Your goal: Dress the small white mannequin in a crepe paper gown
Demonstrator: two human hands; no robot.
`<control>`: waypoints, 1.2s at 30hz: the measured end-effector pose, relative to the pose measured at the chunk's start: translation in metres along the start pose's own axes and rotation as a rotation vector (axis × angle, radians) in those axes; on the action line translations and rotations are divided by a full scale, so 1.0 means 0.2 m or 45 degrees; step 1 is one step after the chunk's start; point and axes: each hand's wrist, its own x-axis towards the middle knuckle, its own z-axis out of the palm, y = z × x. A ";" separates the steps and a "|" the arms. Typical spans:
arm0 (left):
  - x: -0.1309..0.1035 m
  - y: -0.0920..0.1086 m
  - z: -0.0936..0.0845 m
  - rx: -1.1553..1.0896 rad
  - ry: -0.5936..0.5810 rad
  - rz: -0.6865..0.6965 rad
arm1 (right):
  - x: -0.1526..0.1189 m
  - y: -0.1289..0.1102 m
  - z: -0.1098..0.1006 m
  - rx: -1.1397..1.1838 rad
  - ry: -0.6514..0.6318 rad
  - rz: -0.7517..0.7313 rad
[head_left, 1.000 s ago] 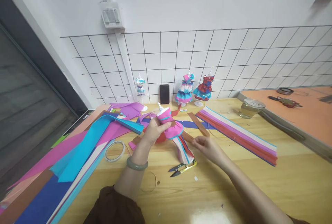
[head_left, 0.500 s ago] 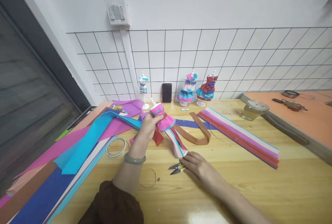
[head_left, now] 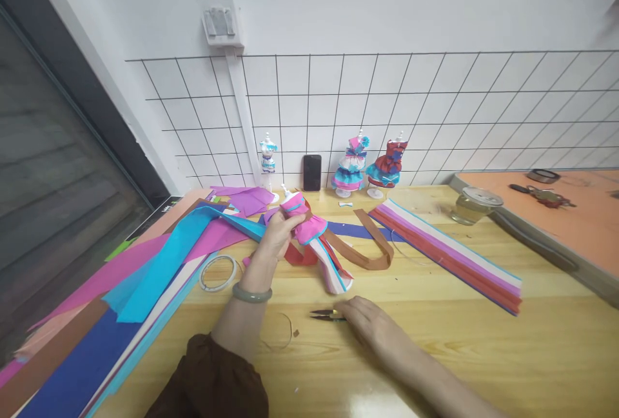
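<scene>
My left hand point(head_left: 280, 235) is closed around a small dress form point(head_left: 309, 228) in a pink paper dress with blue trim. The form leans, its white base low and to the right. A brown paper strip point(head_left: 341, 249) trails from its waist, and a red strip point(head_left: 300, 255) lies beside it. Lower on the table, my right hand point(head_left: 370, 321) has its fingers closed over the handles of small thread snips point(head_left: 326, 315). Their dark blades point left and lie close together. A thin loop of thread point(head_left: 289, 328) rests left of the snips.
Long crepe paper strips point(head_left: 159, 269) spread along the left, with a tape roll point(head_left: 217, 273) beside them. Three dressed dress forms point(head_left: 349, 169) and a phone point(head_left: 312, 173) stand by the wall. Layered strips point(head_left: 449, 260) and a glass jar point(head_left: 476, 205) are at right.
My right hand has closed on the snips, and their spread blades have come together. The dress form in my left hand has barely shifted.
</scene>
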 end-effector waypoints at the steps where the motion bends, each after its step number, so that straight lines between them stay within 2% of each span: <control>1: 0.00 0.00 0.00 0.001 -0.004 -0.005 | 0.02 -0.02 -0.01 0.136 0.027 0.096; 6: -0.01 0.00 0.01 0.011 -0.035 -0.007 | 0.18 -0.09 -0.15 0.651 0.314 0.679; 9: -0.01 0.00 0.02 0.031 -0.060 0.033 | 0.28 -0.11 -0.22 0.812 0.396 0.812; 15: -0.03 0.00 0.05 0.185 -0.128 0.104 | 0.37 -0.12 -0.24 0.823 0.409 0.794; 21: -0.06 0.01 0.10 0.207 -0.137 0.083 | 0.39 -0.09 -0.21 0.728 0.454 0.769; 32: -0.09 0.03 0.14 0.251 -0.204 0.101 | 0.43 -0.13 -0.22 0.741 0.546 0.731; 36: -0.10 0.04 0.16 0.267 -0.171 0.099 | 0.43 -0.12 -0.21 0.737 0.572 0.698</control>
